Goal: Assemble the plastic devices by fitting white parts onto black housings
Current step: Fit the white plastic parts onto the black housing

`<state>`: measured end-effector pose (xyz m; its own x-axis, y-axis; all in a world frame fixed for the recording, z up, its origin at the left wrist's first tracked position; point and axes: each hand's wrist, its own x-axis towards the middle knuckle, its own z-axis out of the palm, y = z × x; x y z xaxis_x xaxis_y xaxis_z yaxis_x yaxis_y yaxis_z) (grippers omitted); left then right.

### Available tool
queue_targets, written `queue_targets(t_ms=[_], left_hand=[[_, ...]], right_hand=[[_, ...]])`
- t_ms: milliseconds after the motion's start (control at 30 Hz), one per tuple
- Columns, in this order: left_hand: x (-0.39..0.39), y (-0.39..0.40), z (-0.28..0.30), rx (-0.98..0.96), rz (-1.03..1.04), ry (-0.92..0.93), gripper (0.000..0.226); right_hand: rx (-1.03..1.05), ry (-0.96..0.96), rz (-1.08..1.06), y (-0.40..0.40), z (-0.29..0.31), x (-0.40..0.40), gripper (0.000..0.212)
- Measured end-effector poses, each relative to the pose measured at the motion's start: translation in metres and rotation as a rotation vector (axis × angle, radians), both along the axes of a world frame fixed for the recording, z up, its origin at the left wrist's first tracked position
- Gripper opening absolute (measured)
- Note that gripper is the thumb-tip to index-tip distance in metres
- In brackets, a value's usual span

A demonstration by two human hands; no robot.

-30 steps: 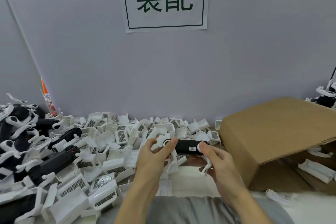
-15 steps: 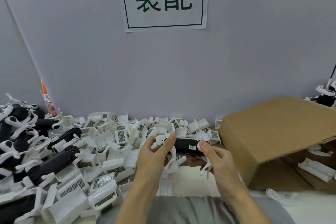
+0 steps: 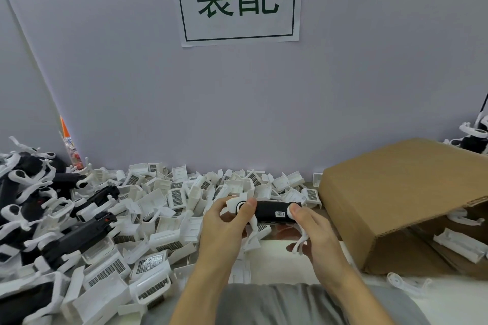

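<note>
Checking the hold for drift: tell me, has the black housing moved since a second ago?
No. The black housing sits at the same spot beside the cardboard box, gripped by both hands.

wall: pale grey wall (image 3: 369, 87) filling most of view, evenly lit
sign: white paper sign (image 3: 239, 0) hanging high on wall, dark green characters inside a thin frame
corner: wall seam (image 3: 31, 55) slanting down at left
table: pale table (image 3: 274, 258) showing at bottom centre

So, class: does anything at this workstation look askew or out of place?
Yes: the cardboard box lies tipped on its side, its opening facing the person, with white parts inside. One white part lies apart on the table in front of it.
</note>
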<state>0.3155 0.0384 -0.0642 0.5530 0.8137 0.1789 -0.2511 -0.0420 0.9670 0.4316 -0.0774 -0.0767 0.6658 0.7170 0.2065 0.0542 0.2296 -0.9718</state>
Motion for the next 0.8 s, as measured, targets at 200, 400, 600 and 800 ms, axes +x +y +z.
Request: queue_targets(t_ms=[200,400,600,800], left_hand=[[0.001,0.003,-0.005,0.020,-0.001,0.066,0.033],[0.007,-0.010,-0.004,0.252,0.292,0.291,0.045],[0.013,-0.020,0.003,0.253,0.101,0.182,0.053],[0.019,-0.027,0.007,-0.289,-0.119,-0.022,0.051]], right_hand=[[-0.020,0.086,0.040,-0.001,-0.007,0.009,0.035],[0.080,-0.084,-0.211,0.002,-0.004,0.003,0.032],[0.155,-0.221,-0.400,0.012,0.001,-0.010,0.026],[0.136,-0.519,-0.269,0.017,-0.001,-0.029,0.042]])
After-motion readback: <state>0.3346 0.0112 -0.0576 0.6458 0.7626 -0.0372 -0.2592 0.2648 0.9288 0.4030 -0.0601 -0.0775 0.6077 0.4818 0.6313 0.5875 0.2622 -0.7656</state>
